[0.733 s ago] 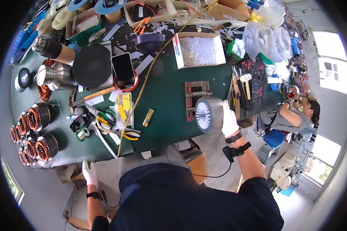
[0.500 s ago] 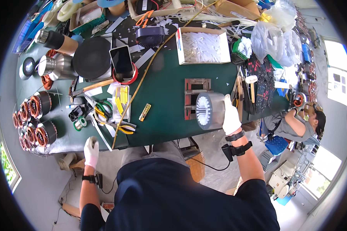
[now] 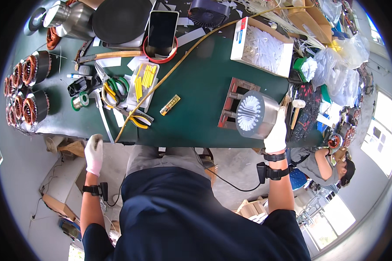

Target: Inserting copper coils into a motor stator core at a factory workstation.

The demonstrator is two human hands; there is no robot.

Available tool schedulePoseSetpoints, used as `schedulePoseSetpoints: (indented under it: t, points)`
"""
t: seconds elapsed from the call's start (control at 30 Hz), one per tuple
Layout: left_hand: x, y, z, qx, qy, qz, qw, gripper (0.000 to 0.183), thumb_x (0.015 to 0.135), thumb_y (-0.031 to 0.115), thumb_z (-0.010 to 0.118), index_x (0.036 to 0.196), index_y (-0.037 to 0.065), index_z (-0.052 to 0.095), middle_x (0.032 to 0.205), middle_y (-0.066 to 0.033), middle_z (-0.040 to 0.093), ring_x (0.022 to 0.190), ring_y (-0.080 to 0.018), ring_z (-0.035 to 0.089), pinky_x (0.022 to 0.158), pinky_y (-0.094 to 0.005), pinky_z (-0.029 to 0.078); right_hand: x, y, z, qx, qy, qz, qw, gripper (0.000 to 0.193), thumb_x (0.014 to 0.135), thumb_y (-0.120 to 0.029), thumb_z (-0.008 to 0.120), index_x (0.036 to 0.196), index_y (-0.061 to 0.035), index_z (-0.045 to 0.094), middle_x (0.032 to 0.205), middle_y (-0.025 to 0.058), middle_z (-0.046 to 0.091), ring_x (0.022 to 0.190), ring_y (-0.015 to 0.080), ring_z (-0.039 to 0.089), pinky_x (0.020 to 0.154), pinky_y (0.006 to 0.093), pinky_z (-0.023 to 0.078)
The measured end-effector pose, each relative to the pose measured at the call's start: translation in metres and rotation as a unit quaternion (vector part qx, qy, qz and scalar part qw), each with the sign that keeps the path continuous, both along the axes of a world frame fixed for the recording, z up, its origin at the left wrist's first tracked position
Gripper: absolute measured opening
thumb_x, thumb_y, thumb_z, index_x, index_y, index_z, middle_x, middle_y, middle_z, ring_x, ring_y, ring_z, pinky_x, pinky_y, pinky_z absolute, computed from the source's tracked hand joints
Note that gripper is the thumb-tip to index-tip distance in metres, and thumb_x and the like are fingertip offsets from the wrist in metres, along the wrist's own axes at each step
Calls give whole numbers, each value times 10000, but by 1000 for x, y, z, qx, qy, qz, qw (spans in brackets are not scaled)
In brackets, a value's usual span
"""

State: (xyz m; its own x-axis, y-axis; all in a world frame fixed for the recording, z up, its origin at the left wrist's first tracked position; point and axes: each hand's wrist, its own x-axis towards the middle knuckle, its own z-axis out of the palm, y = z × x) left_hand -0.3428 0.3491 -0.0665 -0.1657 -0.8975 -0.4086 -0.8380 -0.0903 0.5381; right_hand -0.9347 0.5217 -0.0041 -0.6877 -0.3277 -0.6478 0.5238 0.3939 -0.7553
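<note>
One slotted core (image 3: 258, 115) stays in right hand (image 3: 276, 135); view shifted.

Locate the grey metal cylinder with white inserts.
In the head view, the grey metal cylinder is right of centre, held at its right side by the right hand and partly hiding the reddish metal frame.

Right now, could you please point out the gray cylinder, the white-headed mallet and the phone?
Gray cylinder (image 3: 255, 114), head view: on its end face with white strips.
White-headed mallet (image 3: 295, 115), head view: on its handle.
Phone (image 3: 162, 33), head view: on its dark screen.
</note>
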Motion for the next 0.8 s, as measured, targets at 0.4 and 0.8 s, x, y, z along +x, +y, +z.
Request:
schedulePoseSetpoints:
  t: [0.4,0.8]
  points:
    - [72,-27,-8,-27,0,77,997,178,963,58,597,1106,-12,677,1005,-135,705,934,-230,671,900,-340,528,-12,15,-14,124,304,216,920,372,1110,-300,519,1278,5,653,1211,111,689,1115,204,641,1003,342,511]
    - [145,-221,-54,-251,-38,-62,965,84,819,39,628,895,53,596,863,-180,602,845,-402,606,767,-502,491,246,-168,118,24,396,524,754,217,908,-50,705,1119,2,700,983,122,726,865,231,725,805,357,573]
